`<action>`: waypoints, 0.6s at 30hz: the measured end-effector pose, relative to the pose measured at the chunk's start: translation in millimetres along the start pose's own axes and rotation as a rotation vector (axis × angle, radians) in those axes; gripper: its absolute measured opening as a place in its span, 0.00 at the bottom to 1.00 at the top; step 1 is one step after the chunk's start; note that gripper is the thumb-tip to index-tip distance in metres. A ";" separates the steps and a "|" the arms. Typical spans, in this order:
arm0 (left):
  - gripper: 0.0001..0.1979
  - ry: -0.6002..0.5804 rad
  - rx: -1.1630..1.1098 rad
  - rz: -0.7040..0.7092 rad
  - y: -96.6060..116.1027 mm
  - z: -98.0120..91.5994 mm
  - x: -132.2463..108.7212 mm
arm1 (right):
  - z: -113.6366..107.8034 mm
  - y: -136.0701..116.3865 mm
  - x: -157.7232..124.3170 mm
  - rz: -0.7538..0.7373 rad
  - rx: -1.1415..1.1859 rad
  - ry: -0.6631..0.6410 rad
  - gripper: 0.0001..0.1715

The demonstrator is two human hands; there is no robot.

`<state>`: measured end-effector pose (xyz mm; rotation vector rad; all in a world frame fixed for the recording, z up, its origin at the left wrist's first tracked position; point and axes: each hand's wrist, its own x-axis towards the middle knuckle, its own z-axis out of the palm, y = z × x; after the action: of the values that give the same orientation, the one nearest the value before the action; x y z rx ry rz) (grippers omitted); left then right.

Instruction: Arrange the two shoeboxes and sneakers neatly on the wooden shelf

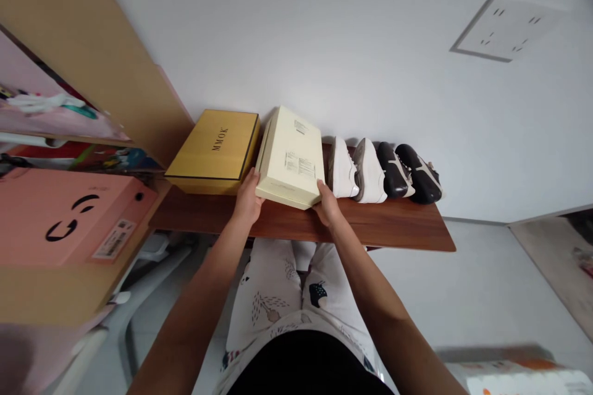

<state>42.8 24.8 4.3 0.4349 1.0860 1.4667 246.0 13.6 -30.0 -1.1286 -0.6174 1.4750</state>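
A cream shoebox (287,154) with printed labels sits slightly tilted over the brown wooden shelf (393,222), held between my two hands. My left hand (249,197) grips its near left corner, the fingers partly hidden under the box. At the near right corner, my right hand (328,203) has its thumb on the box's edge and its other fingers underneath. Left of the cream box lies a yellow shoebox (208,154) marked MMOK. To the right stand a pair of white shoes (343,166) and a pair of black shoes (417,173) in a row.
A white wall (324,43) with a socket plate (504,31) rises behind the shelf. On the left, a wooden shelving unit (125,68) holds a pink box (69,216). A grey metal frame (139,284) stands below it. White packaging (519,376) shows at lower right.
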 end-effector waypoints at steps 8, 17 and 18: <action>0.15 0.058 0.007 0.086 22.5 13.4 -2.1 | 18.8 15.3 -1.6 -0.113 -0.160 -0.040 0.44; 0.22 -0.016 0.214 0.243 26.8 32.0 -17.3 | 56.1 -31.1 -9.4 -0.201 -0.492 -0.071 0.52; 0.22 -0.021 0.238 0.251 26.5 35.0 -19.3 | 60.2 -38.2 -12.1 -0.205 -0.493 -0.084 0.53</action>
<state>59.7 23.4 49.1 0.7759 1.2285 1.5509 208.4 23.7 31.0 -1.3320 -1.1646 1.2284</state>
